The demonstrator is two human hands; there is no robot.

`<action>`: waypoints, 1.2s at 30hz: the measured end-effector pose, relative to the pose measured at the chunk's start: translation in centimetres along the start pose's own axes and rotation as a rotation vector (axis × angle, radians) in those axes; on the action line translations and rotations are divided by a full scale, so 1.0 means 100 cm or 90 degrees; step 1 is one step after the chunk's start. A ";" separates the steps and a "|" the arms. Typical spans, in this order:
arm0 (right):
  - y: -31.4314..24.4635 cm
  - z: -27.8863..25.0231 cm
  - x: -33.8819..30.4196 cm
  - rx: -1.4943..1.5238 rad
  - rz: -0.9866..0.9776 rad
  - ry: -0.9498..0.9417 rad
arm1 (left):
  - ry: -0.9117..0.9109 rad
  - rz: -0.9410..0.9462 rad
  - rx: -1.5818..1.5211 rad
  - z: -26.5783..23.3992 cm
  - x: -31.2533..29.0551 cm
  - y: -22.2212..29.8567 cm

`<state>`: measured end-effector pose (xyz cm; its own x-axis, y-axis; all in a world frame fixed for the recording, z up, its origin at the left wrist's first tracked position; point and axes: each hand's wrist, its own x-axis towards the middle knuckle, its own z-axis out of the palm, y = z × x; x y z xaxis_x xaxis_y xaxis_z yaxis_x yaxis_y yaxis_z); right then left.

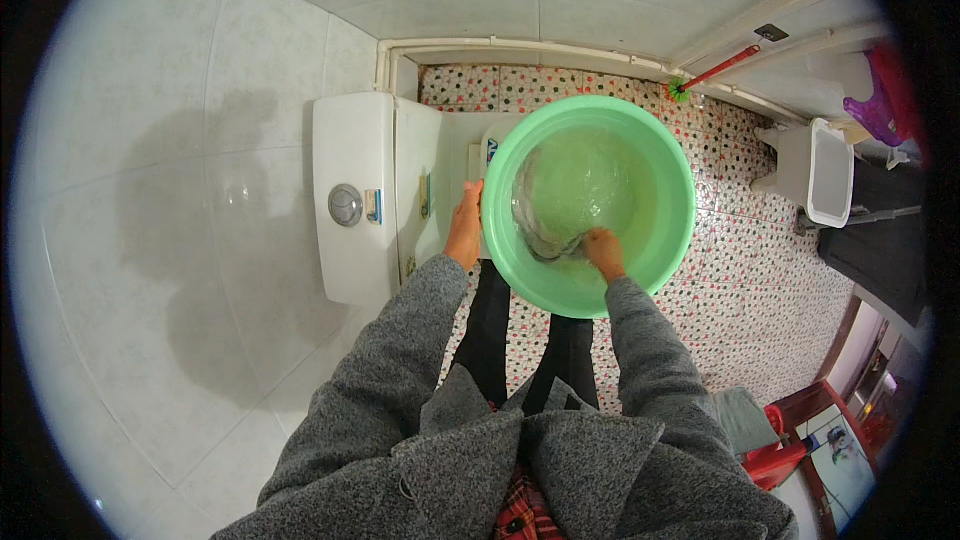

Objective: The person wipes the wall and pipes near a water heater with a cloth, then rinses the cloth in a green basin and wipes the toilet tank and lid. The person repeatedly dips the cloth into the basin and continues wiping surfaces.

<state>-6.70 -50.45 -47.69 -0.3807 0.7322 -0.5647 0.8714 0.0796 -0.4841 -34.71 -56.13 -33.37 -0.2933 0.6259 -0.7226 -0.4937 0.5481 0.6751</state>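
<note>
A large green plastic basin (680, 200) holds cloudy water, and its left side is over the toilet. A soaked grey cloth (538, 240) curves along the inner left and near side of the basin. My right hand (603, 254) reaches inside over the near rim, its fingers closed on the cloth's end at the water. My left hand (464, 228) grips the basin's left outer side; some of its fingers are hidden against the wall of the basin.
The white toilet tank (352, 255) with a round flush button stands at left against tiled wall. A red-handled brush (725, 65) leans at the far right. A white bin (826, 175) and red items (765, 460) stand on the right. Speckled tiles (740, 270) cover the floor.
</note>
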 end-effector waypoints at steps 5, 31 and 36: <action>-0.074 -0.084 0.008 0.598 0.155 0.165 | 0.017 -0.005 0.006 -0.003 -0.004 0.005; -0.075 -0.170 0.117 -0.392 -0.137 0.558 | 0.037 0.170 0.331 -0.021 0.016 -0.023; 0.005 -0.173 0.043 -0.340 0.003 0.613 | 0.078 0.205 0.319 -0.021 0.019 -0.031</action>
<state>-2.55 -35.50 -38.79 -0.1794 0.9357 0.3037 0.9821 0.1884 -0.0002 -35.47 -57.79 -37.10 -0.4701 0.7520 -0.4621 0.0726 0.5547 0.8289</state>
